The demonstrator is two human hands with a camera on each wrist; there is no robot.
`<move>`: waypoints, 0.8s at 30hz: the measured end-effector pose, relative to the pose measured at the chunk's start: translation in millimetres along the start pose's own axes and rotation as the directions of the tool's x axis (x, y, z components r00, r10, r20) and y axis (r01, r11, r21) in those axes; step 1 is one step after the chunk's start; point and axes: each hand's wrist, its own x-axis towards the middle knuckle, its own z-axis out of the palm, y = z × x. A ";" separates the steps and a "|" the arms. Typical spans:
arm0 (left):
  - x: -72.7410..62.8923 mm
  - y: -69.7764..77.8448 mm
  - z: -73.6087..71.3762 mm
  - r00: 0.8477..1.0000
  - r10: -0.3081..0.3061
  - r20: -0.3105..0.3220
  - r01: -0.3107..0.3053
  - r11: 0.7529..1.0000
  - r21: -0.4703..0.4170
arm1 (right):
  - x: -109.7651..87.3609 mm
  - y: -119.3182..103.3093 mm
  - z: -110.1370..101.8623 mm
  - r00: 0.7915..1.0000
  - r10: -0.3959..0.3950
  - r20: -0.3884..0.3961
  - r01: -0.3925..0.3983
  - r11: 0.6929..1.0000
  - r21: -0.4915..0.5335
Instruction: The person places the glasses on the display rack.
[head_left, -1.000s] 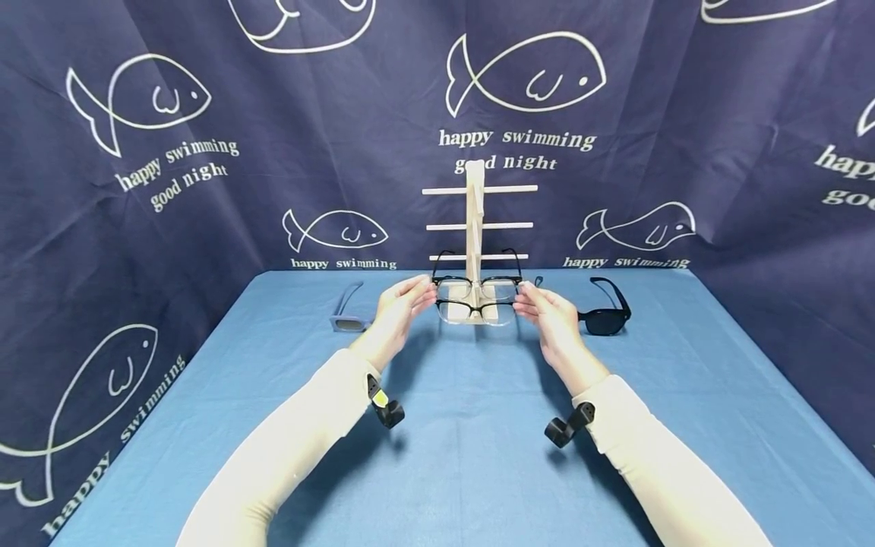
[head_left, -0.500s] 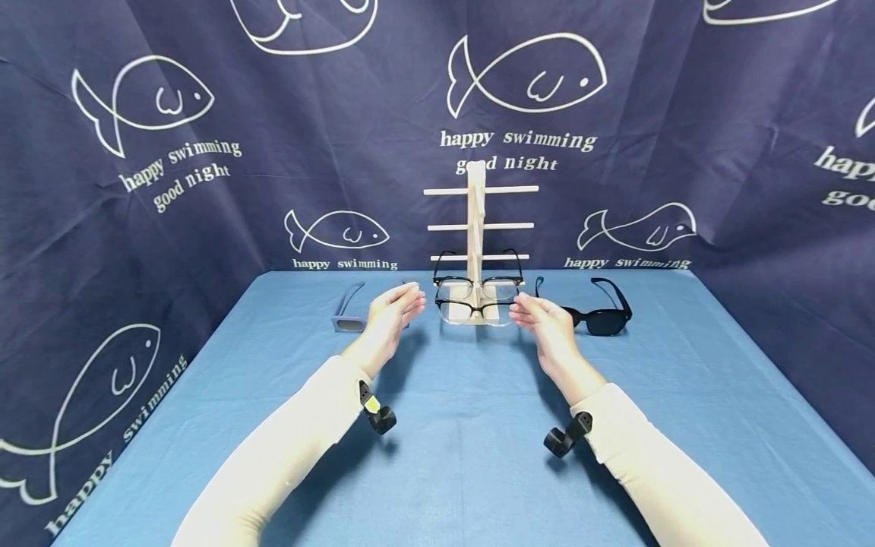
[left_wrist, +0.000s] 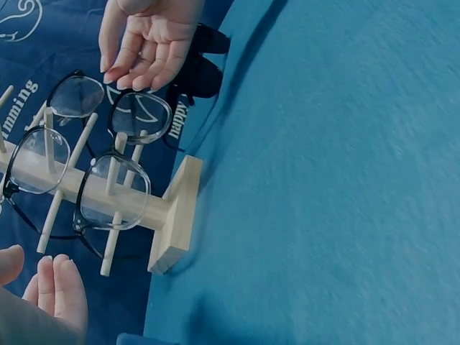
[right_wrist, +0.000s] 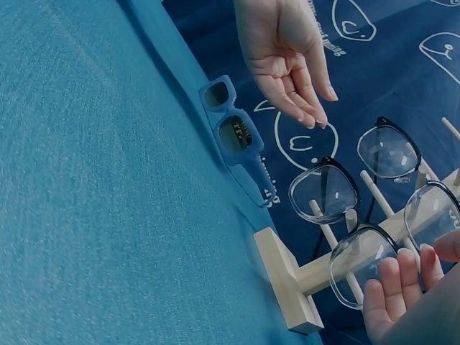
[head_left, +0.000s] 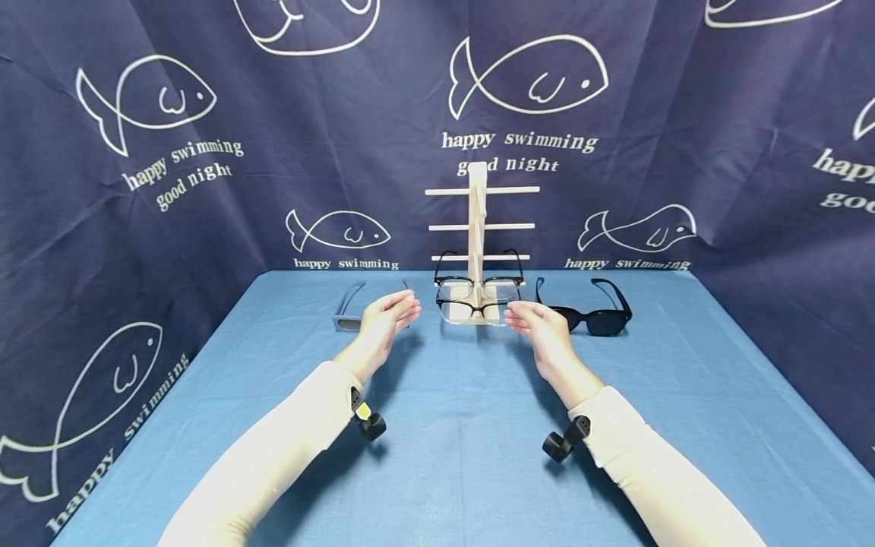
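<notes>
Two black-topped clear glasses hang one above the other on the lower rungs of a wooden display stand (head_left: 477,199). The lower glasses (head_left: 454,312) and the upper glasses (head_left: 503,291) both face me. My left hand (head_left: 383,323) hovers left of them, apart from the frames, fingers extended and holding nothing. Close to the lower glasses' right edge is my right hand (head_left: 543,328), its fingers loosely extended. In the left wrist view, a gap shows between the right hand (left_wrist: 154,47) and the lower glasses (left_wrist: 115,192).
Blue sunglasses (right_wrist: 237,135) stand on the blue cloth (head_left: 465,441) left of the stand, partly behind my left hand. Black sunglasses (head_left: 605,323) lie to the right, partly behind my right hand. The stand's upper rungs (head_left: 513,190) carry no glasses. A dark fish-print curtain (head_left: 396,137) hangs behind.
Both hands have come away from the glasses and lowered towards me, the left moving further out to the left. The glasses stay on the stand.
</notes>
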 end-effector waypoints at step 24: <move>-7.0 -2.3 -24.2 0.996 -0.017 0.083 0.011 0.997 0.071 | -5.8 0.1 10.2 0.999 0.007 0.051 -0.005 1.000 -0.027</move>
